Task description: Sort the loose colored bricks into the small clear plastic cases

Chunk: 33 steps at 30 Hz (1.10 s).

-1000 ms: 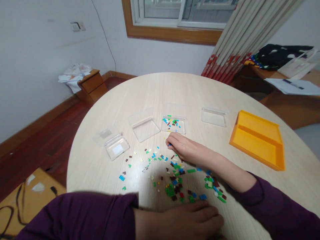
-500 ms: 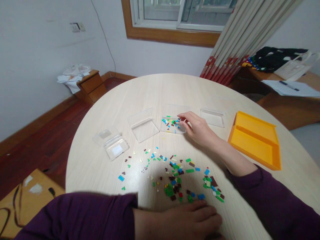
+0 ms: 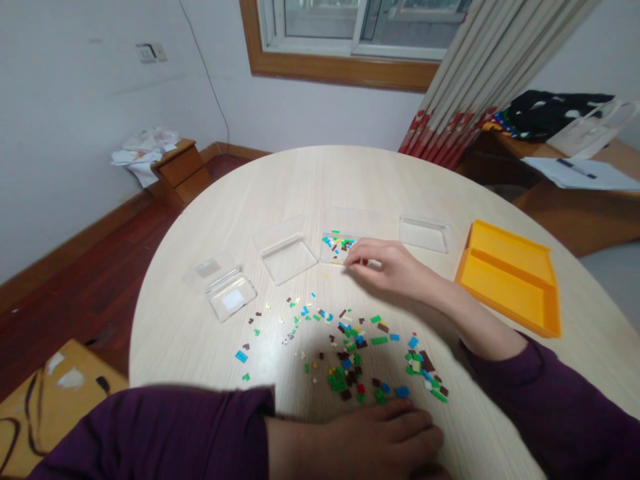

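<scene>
Many small coloured bricks (image 3: 337,379) lie scattered over the pale round table (image 3: 200,220). My left hand (image 3: 385,437) rests flat at the near edge of the scatter, fingers stretched out and holding nothing. Farther back, my right hand (image 3: 385,263) hovers at the front right corner of a clear box (image 3: 331,257) with small bricks inside. Its thumb and fingertips are pressed together; anything between them is too small to make out. A small yellow piece (image 3: 327,275) lies on the table in front of that box.
Left of the filled box are an open clear box (image 3: 289,261) and a smaller one with a white label (image 3: 231,300). To the right are a clear tray (image 3: 424,233) and an open yellow case (image 3: 510,280).
My right hand has moved left and toward me, from over the box's right side to its front corner, and its fingers have closed. My left hand has stayed in place.
</scene>
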Motion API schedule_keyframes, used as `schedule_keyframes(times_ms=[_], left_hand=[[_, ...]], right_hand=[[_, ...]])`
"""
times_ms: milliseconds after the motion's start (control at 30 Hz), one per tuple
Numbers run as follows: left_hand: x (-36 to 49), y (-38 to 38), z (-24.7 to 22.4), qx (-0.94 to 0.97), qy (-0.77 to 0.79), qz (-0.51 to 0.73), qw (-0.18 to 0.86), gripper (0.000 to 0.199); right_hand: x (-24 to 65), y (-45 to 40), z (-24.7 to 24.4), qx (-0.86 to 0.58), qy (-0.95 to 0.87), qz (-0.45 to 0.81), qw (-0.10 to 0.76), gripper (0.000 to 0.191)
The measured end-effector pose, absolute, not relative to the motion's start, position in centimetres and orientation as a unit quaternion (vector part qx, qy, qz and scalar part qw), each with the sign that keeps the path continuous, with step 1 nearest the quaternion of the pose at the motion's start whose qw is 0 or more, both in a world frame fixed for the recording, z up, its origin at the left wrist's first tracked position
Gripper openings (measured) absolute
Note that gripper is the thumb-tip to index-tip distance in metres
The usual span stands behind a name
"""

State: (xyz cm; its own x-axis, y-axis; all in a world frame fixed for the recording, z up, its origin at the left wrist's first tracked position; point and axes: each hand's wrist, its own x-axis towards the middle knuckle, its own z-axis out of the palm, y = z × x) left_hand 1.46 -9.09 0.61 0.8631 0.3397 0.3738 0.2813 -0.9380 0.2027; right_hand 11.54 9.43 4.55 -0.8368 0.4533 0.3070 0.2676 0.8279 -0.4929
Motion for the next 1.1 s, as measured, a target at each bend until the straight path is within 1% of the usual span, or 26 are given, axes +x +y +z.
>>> schedule_keyframes(times_ms=[67,133,233,367,467,633,767,933,1100], left_hand=[[1.3,-9.1,0.8,0.962,0.161,0.207,0.072,0.019],[1.2,-9.1,0.9,0.961,0.161,0.212,0.072,0.020],[1.2,-9.1,1.0,0.960,0.162,0.217,0.072,0.020],[1.3,-9.1,1.0,0.961,0.164,0.210,0.070,0.020],[1.3,-9.1,1.0,0.963,0.165,0.202,0.069,0.020],[1.2,-9.1,1.2,0.962,0.168,0.204,0.072,0.020],[1.2,-9.0,1.2,0.962,0.167,0.203,0.072,0.018],[1.3,-9.0,1.2,0.960,0.166,0.210,0.077,0.020],[1.2,-9.0,1.3,0.960,0.165,0.215,0.072,0.020]], right_hand=[[11.4,8.7,5.4,-0.152,-0.943,0.277,0.106,0.018],[11.4,8.1,6.0,-0.132,-0.942,0.307,0.024,0.018],[11.2,7.6,6.3,-0.144,-0.941,0.305,-0.040,0.015],[10.8,7.7,6.1,-0.162,-0.938,0.297,-0.078,0.015],[10.8,7.9,6.0,-0.180,-0.934,0.303,-0.058,0.019],[11.1,8.2,5.8,-0.228,-0.901,0.368,0.033,0.020],[11.1,8.1,5.6,-0.228,-0.887,0.395,0.080,0.019],[11.1,8.2,5.3,-0.207,-0.886,0.406,0.091,0.018],[10.9,8.0,5.3,-0.230,-0.869,0.425,0.110,0.017]])
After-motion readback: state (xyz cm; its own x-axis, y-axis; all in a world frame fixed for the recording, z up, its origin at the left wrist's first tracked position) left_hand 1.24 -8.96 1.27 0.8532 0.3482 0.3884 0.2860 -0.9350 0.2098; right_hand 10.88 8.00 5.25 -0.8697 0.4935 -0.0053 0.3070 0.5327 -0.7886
